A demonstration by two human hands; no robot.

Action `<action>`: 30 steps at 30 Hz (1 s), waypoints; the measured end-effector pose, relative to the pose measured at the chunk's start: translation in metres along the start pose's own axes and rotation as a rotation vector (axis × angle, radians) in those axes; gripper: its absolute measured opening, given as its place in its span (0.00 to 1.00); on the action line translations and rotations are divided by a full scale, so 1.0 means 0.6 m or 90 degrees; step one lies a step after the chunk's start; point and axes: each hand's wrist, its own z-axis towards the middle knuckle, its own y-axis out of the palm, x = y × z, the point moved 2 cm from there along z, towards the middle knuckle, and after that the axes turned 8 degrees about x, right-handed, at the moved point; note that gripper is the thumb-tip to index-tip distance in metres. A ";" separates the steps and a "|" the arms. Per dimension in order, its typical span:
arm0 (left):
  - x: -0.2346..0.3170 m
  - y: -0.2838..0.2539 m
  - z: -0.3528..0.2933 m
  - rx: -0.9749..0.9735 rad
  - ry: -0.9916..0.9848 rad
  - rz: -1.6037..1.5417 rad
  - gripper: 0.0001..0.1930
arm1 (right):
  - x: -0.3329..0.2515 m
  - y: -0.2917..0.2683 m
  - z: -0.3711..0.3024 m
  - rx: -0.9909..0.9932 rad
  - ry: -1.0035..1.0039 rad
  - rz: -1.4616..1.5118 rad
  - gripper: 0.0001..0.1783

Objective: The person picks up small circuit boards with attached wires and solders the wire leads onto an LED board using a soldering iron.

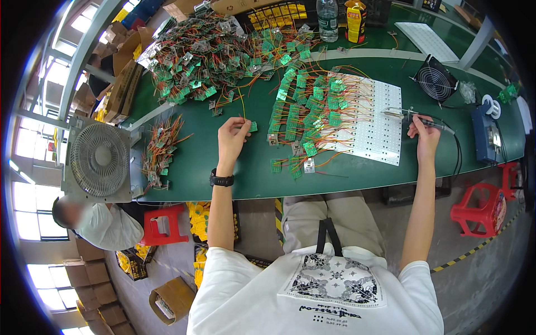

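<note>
My left hand [233, 138] is closed in a pinch over the green table. From its fingertips a thin yellow wire [243, 105] runs up, and a small green circuit board [253, 127] sits right beside them. My right hand [424, 135] grips a soldering iron [412, 114] with black cables, its metal end pointing left over the right edge of a white perforated board [379, 125]. Rows of wired green circuit boards [312, 120] lie along that board's left side, their red and yellow wires reaching across it.
A big heap of wired circuit boards [195, 56] fills the far left, with a smaller pile [162, 148] nearer. A black fan [435, 79], solder spool [491, 106] and blue soldering station [487, 137] stand right. Bottles [328, 22] stand behind. A person [109, 223] sits left, by a large fan [100, 159].
</note>
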 end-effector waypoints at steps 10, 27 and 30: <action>0.023 0.010 0.042 -0.049 -0.080 -0.025 0.10 | -0.001 0.006 -0.002 0.004 0.008 0.009 0.10; 0.042 0.135 0.131 0.097 0.423 0.349 0.10 | -0.009 0.010 -0.003 0.026 0.017 0.027 0.10; 0.039 0.121 0.081 0.092 0.390 0.292 0.08 | 0.001 -0.002 -0.003 0.036 0.021 0.019 0.10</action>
